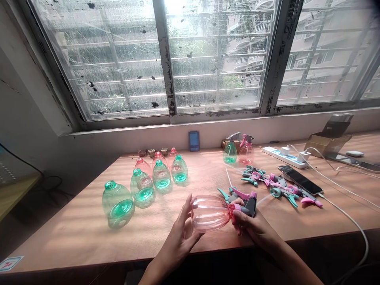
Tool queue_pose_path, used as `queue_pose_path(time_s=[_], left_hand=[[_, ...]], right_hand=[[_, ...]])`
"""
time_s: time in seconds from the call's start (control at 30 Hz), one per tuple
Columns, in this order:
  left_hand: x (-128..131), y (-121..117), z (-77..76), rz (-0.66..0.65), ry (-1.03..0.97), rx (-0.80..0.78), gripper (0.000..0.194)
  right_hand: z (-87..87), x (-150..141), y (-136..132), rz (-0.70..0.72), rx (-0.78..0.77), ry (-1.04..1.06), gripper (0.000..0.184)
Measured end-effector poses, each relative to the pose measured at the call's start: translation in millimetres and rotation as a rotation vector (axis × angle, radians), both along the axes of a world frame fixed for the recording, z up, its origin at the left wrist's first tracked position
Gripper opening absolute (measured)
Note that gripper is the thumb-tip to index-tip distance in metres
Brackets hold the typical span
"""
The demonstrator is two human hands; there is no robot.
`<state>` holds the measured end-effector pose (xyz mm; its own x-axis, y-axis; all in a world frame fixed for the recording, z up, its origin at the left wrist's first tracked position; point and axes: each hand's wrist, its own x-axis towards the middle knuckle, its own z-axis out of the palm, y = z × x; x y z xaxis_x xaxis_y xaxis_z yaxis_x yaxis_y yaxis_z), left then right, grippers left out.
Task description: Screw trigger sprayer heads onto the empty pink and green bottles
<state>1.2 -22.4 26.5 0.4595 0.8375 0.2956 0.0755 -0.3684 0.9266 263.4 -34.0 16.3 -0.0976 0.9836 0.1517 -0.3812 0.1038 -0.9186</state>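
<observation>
A clear pink spray bottle [211, 213] lies sideways in the air over the front edge of the table. My left hand [184, 231] is wrapped around its base end. At the neck, my right hand [252, 226] grips the grey and pink spray head [251, 205], which sits at the bottle's mouth. Whether its collar is screwed tight I cannot tell. Just behind my right hand lies a teal and grey spray head [228, 194] with a thin tube. More loose spray heads [277, 185] in teal, pink and grey are piled to the right.
On the left stand several open green bottles [118, 204], with pink bottles [143, 165] behind them. A green spray bottle [230, 152] and another pink spray bottle [246, 152] stand at the back. A phone [300, 180], power strip [285, 157] and white cables lie at right.
</observation>
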Motion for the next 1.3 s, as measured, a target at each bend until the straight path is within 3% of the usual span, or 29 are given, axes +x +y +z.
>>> queue_pose_path(time_s=[0.17, 0.27, 0.53, 0.73, 1.07, 1.23, 1.3], left_hand=[[3, -6, 7.9, -0.044, -0.048, -0.101, 0.108], [3, -7, 10.9, -0.066, -0.061, -0.124, 0.100], [-1, 0, -3.6, -0.014, -0.001, 0.059, 0.084], [2, -4, 3.9, -0.031, -0.012, -0.033, 0.108], [-2, -1, -2.6, 0.025, 0.059, 0.098, 0.079], [-1, -4, 1.0, -0.004, 0.056, 0.048, 0.103], [-1, -5, 3.3, 0.000, 0.042, 0.009, 0.101]], right_hand=[[-2.1, 2, 1, 0.023, -0.010, -0.015, 0.036], [-2.8, 2, 0, 0.020, -0.011, -0.017, 0.036], [0.3, 0, 1, 0.017, 0.013, -0.013, 0.035], [0.7, 0, 0, 0.023, 0.012, -0.011, 0.035], [-2.1, 2, 0, 0.030, 0.016, -0.025, 0.034], [-0.1, 1, 0, 0.031, 0.001, -0.017, 0.037], [0.3, 0, 0, 0.031, -0.004, -0.011, 0.038]])
